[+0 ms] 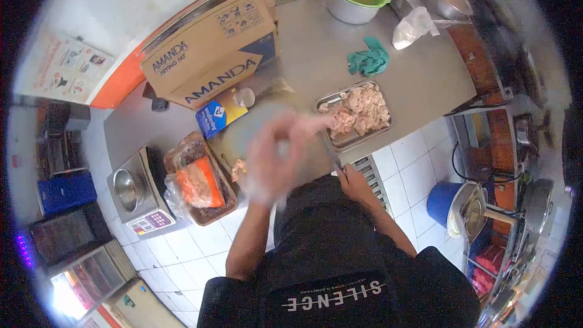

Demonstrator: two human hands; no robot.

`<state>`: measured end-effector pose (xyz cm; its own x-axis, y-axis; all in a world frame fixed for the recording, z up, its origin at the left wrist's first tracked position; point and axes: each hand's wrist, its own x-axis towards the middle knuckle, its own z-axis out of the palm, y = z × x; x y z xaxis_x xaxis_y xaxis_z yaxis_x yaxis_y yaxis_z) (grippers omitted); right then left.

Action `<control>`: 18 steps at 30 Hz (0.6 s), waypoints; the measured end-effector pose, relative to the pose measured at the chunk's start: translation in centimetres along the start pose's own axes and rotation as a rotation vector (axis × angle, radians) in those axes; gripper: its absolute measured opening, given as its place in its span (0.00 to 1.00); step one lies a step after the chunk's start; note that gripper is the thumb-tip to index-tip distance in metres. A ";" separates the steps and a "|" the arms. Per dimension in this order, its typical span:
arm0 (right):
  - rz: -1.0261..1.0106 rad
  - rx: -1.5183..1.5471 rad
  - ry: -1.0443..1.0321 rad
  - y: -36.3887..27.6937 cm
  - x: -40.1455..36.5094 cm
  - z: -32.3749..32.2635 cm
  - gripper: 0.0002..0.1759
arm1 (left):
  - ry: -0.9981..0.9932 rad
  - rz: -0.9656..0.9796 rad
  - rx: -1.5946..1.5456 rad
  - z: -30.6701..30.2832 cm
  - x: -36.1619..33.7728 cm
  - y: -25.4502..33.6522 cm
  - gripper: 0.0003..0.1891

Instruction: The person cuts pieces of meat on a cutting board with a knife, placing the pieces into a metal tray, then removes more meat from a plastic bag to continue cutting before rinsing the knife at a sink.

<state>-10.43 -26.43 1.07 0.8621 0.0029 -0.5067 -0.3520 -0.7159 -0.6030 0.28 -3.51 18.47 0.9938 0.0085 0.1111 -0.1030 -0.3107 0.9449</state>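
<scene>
1. Left hand (pixel 276 155): blurred, fingers toward meat pieces (pixel 367 106); whether spread or pinching cannot be told.
2. Right hand (pixel 357 183): closed around knife (pixel 334 157), beside metal tray (pixel 355 143).
3. Meat pieces: in metal tray, on desk (pixel 303 36), ahead of right hand.

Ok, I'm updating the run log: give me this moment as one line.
left hand: blurred, grip unclear | right hand: knife | metal tray: raw meat

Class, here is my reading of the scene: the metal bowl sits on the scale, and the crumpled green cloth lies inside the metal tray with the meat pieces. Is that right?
Not quite: the head view shows the green cloth lying on the counter, outside the metal tray that holds the meat pieces. The metal bowl does sit on the scale.
</scene>
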 end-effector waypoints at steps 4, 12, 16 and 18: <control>-0.030 0.020 0.112 1.6 -0.8 -0.5 0.20 | -0.224 -0.204 0.666 5.8 3.8 -18.9 0.21; -0.003 0.059 0.196 3.3 -2.1 -1.2 0.21 | -0.423 0.185 1.016 7.8 4.3 -23.2 0.20; 0.034 0.093 0.195 2.3 -2.1 -2.3 0.19 | -0.591 -0.061 0.988 8.0 3.9 -25.9 0.12; 0.051 0.096 0.218 2.9 -1.8 -2.5 0.19 | -0.470 -0.018 0.801 7.7 2.3 -25.8 0.09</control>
<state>-12.11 -30.23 1.79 0.8972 -0.1897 -0.3988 -0.4208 -0.6414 -0.6416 5.60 -2.81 -8.05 0.9282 -0.3116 -0.2034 -0.2008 -0.8796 0.4312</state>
